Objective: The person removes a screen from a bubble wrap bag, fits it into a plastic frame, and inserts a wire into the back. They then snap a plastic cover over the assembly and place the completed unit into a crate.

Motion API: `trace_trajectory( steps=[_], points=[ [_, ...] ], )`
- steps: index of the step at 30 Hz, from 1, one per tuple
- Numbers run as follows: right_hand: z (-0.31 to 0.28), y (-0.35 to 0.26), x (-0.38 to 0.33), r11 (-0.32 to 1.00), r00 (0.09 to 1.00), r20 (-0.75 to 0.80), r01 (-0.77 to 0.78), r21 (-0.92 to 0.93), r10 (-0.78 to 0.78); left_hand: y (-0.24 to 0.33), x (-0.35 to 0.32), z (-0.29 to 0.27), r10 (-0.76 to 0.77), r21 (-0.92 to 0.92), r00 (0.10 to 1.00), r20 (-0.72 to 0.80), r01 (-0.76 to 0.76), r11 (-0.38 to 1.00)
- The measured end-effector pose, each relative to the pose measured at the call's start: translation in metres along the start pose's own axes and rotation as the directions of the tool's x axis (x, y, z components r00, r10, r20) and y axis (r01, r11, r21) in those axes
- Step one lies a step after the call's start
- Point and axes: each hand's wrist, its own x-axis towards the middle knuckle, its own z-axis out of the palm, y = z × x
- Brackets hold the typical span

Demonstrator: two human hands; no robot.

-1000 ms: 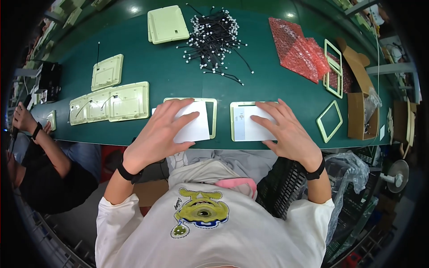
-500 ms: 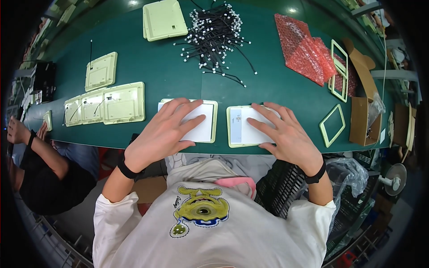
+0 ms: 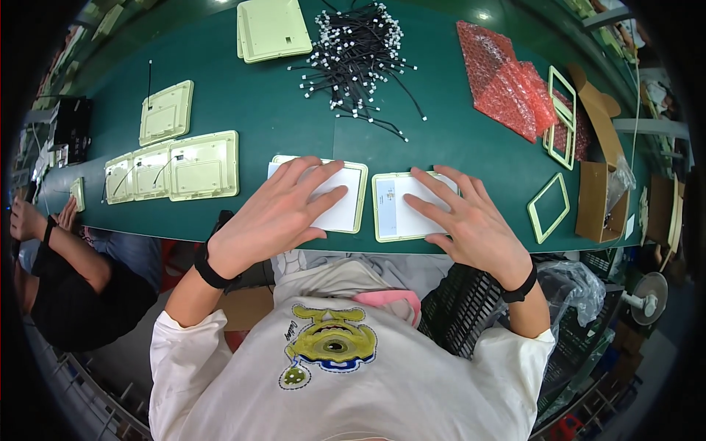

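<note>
Two pale green framed panels with white faces lie side by side at the near edge of the green table [image 3: 279, 117]. My left hand [image 3: 272, 217] lies flat, fingers spread, on the left panel [image 3: 346, 206]. My right hand [image 3: 467, 217] rests the same way on the right panel [image 3: 393, 209]. Neither hand grips anything. Both wrists wear black bands.
A heap of black cables with white plugs [image 3: 357, 59] lies beyond the panels, red bubble wrap [image 3: 504, 77] to its right. Empty green frames [image 3: 550, 207] and a cardboard box [image 3: 592, 198] sit at the right. More panels [image 3: 202, 165] line the left. Another person [image 3: 44, 242] sits at the left.
Both hands have stayed flat on the two panels; the view has shifted slightly. The person at the left has moved their hands a little.
</note>
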Motion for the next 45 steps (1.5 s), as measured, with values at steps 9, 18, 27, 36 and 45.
trace_trajectory(
  steps=[9,18,27,36,45],
  points=[
    [0.010,-0.008,0.012,1.000,0.994,-0.106,-0.003,0.006,0.004,-0.001,0.009,-0.003,0.053,-0.032,0.998,0.022,-0.052,0.998],
    [0.051,-0.035,0.050,0.986,0.967,-0.254,0.036,0.165,0.007,-0.002,0.018,-0.002,0.091,-0.062,0.996,0.025,-0.090,0.994],
    [0.052,-0.039,0.049,0.990,0.963,-0.268,0.028,0.137,0.010,-0.004,0.017,0.001,0.110,-0.050,0.994,0.006,-0.109,0.993],
    [0.053,-0.043,0.047,0.992,0.958,-0.285,0.016,0.126,0.021,-0.002,0.000,-0.007,0.084,0.027,0.990,-0.115,-0.082,0.996],
    [0.050,-0.044,0.046,0.993,0.966,-0.257,0.008,0.119,0.023,0.018,-0.064,0.039,-0.337,-0.070,0.877,-0.343,0.334,0.940]
  ],
)
